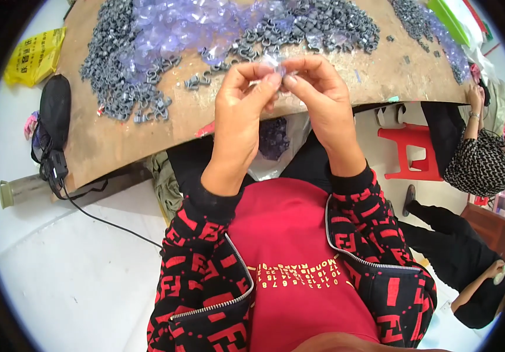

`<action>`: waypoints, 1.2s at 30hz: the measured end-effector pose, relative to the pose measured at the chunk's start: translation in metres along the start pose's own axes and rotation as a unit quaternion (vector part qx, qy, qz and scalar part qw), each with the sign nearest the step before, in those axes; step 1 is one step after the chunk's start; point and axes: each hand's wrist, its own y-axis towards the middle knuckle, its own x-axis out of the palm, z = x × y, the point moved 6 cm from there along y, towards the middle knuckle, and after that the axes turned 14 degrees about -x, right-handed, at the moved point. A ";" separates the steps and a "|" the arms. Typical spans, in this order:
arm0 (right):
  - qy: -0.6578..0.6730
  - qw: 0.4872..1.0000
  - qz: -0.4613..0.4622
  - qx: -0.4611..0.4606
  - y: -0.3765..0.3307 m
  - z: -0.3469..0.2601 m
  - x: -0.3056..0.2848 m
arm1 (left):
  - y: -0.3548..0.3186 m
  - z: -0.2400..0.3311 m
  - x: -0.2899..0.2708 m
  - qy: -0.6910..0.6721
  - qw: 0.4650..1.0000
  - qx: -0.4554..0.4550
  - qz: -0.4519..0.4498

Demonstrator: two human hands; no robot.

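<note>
Both my hands meet above the table's near edge, fingertips close together. My left hand (242, 97) pinches a small clear plastic piece (273, 61) between thumb and fingers. On its other side, the thumb and bent forefinger of my right hand (321, 91) close on the same piece. Fingers cover much of it, so its exact shape is hidden. Just beyond lie heaps of grey plastic clips (317, 26) and a pile of clear, violet-tinted plastic pieces (176, 29). A few loose grey clips (196, 81) lie left of my hands.
The brown tabletop (129, 138) curves across the view. At left are a yellow bag (35, 57), a black pouch (56, 111) and a cable. A bag of dark pieces (274, 139) sits below the edge. Rightward are a red stool (411, 154), a seated co-worker (480, 164) and another person (469, 264).
</note>
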 end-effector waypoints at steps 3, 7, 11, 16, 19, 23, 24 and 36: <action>0.030 0.997 0.062 -0.030 -0.002 0.006 0.000 | -0.005 0.001 0.007 0.004 0.998 0.052 0.025; 0.139 0.987 0.063 0.059 -0.004 0.023 -0.005 | -0.003 0.006 0.005 0.060 0.992 0.108 0.024; 0.155 0.986 0.021 0.051 -0.001 0.018 -0.006 | -0.002 0.007 0.005 0.048 0.995 0.087 0.002; 0.139 0.988 0.053 0.042 -0.001 0.017 -0.006 | -0.002 0.011 0.008 0.129 0.981 0.146 0.010; 0.174 0.981 0.061 0.052 0.003 0.019 -0.010 | 0.001 0.019 0.010 0.206 0.957 0.201 0.011; 0.071 0.997 0.028 0.026 0.004 0.015 -0.011 | -0.009 0.029 0.016 0.331 0.909 0.252 0.012; 0.073 0.997 0.024 0.024 0.005 0.016 -0.009 | -0.011 0.029 0.018 0.366 0.894 0.260 0.008; -0.069 0.996 0.028 -0.058 0.005 -0.017 -0.004 | -0.001 0.002 0.009 -0.115 0.984 -0.097 -0.096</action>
